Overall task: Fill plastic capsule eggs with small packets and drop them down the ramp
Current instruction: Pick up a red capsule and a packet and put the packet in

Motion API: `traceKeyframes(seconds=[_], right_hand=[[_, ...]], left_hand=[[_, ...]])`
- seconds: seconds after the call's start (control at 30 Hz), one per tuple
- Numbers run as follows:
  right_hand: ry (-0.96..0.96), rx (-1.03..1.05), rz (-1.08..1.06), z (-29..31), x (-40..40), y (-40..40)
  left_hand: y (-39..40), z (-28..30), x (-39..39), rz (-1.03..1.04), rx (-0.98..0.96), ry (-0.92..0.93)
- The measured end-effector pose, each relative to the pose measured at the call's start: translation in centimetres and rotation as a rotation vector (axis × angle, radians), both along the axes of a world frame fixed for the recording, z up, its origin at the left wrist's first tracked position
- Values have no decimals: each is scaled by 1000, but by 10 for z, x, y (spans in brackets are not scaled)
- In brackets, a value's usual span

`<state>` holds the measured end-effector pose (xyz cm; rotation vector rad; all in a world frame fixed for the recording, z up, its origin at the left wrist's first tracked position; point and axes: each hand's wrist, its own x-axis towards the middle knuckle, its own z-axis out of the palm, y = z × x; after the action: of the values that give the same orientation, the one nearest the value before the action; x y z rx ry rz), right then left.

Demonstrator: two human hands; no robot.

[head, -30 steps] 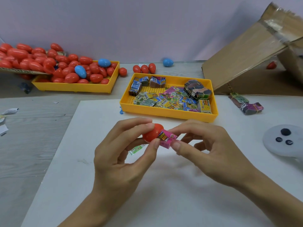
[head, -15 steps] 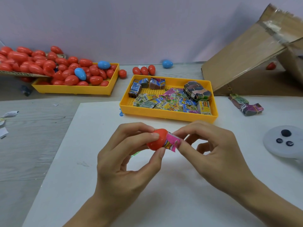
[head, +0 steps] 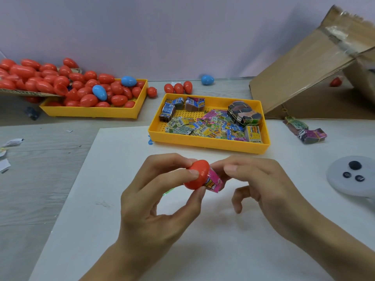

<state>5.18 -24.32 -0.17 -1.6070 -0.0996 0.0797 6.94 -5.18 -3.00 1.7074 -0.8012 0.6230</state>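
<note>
While scraps of paper [head: 12, 142] lie far left of the packet tray [head: 207, 144] on the grey table [head: 40, 179], the egg tray [head: 91, 112] stands left of and a little behind the packet tray, heaped with red eggs [head: 89, 99] and two blue eggs [head: 99, 92]; more red eggs spill over a cardboard strip [head: 30, 93] at its left end. A lone red egg [head: 151, 91] lies just beside its right wall, three red eggs [head: 178, 88] stand just behind the packet tray, and a blue egg [head: 207, 79] lies behind them near the wall. In front of the packet tray, over the white sheet [head: 91, 199], the left hand [head: 154, 205] grips a red egg half [head: 197, 175] between thumb and curled fingers. A pink packet [head: 215, 182] pokes out of the half's open right side. The right hand [head: 269, 191] meets it there with thumb and forefinger bent at the packet's upper edge; whether they pinch it cannot be told, and the other fingers hang loosely curled. The packet tray holds loose packets [head: 207, 126] and banded bundles [head: 243, 113]. Right of it two more bundles [head: 304, 129] lie on the sheet, with the cardboard ramp [head: 304, 69] rising behind them and a red egg [head: 335, 82] under it. A white controller [head: 353, 175] lies right of and in front of the tray
</note>
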Motion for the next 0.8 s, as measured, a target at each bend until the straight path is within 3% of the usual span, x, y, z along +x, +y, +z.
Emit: traceKeyframes(seconds=[0.43,0.8], right_hand=[[168,180,-35,1,-2,5],[369,365,71,7,-1,3]], left_hand=[[-1,-1,-2,-11,17,-7],[-1,-3,-2,-100,-77,121]])
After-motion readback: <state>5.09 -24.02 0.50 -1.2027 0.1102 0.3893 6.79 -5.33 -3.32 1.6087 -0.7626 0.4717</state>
